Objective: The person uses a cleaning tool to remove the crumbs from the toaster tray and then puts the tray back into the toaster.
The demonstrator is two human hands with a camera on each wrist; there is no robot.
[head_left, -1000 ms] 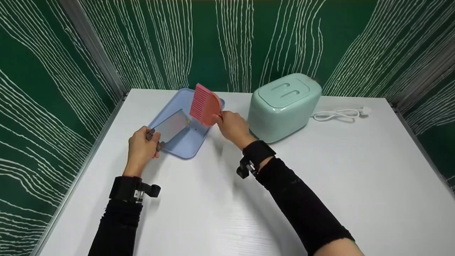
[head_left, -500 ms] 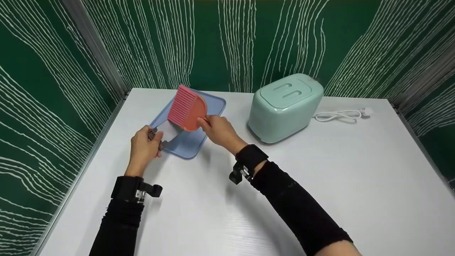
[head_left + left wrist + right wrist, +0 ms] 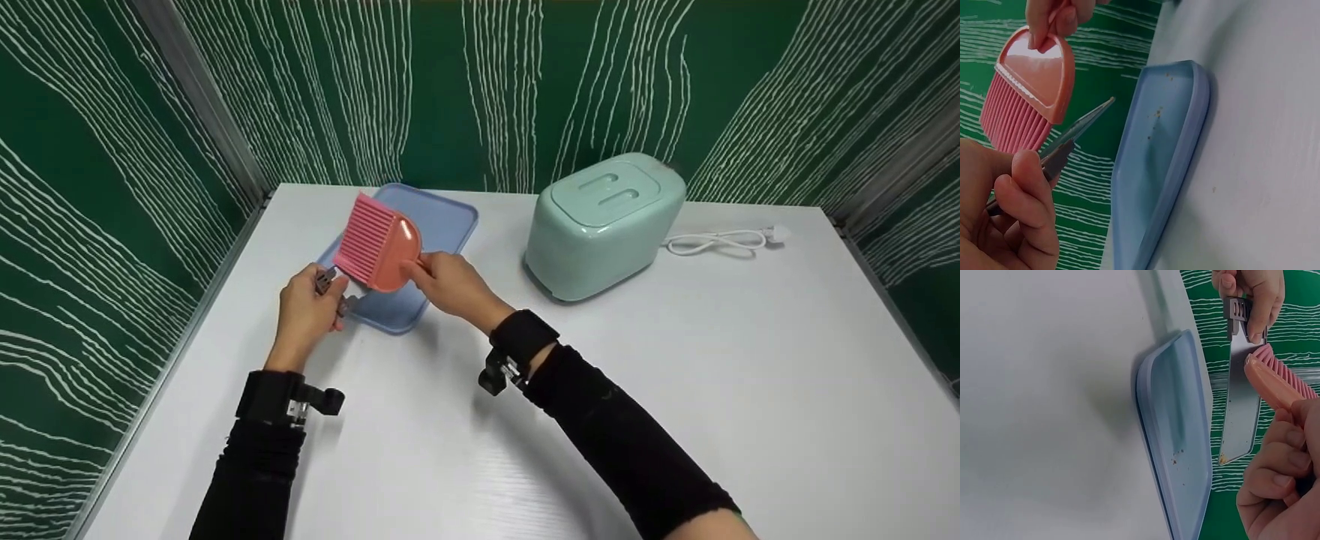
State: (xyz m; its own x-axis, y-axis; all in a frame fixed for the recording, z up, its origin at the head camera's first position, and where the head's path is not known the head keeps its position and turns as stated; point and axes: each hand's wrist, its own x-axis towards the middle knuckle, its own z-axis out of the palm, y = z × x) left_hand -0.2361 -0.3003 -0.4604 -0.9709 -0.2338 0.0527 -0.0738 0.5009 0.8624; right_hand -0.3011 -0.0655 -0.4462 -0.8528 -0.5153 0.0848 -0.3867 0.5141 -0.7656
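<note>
My left hand (image 3: 301,311) pinches the grey slotted end of a flat metal crumb tray (image 3: 1243,394), tilted above a blue plastic tray (image 3: 444,217). In the head view most of the metal plate is hidden behind the brush. My right hand (image 3: 459,285) grips a small orange brush (image 3: 399,253) with pink bristles. The bristles are over the plate, close to my left fingers; whether they touch it I cannot tell. Yellowish crumbs (image 3: 1222,459) cling to the plate's far corner, and several crumbs (image 3: 1158,114) lie in the blue tray.
A mint-green toaster (image 3: 604,225) stands right of the blue tray. Its white cord and plug (image 3: 724,241) lie on the white table (image 3: 675,390) behind it to the right. Green walls with white lines (image 3: 502,90) enclose the back and sides.
The brush has moved left and toward me along the metal crumb tray, from its far end to near my left hand. My left hand has shifted only slightly.
</note>
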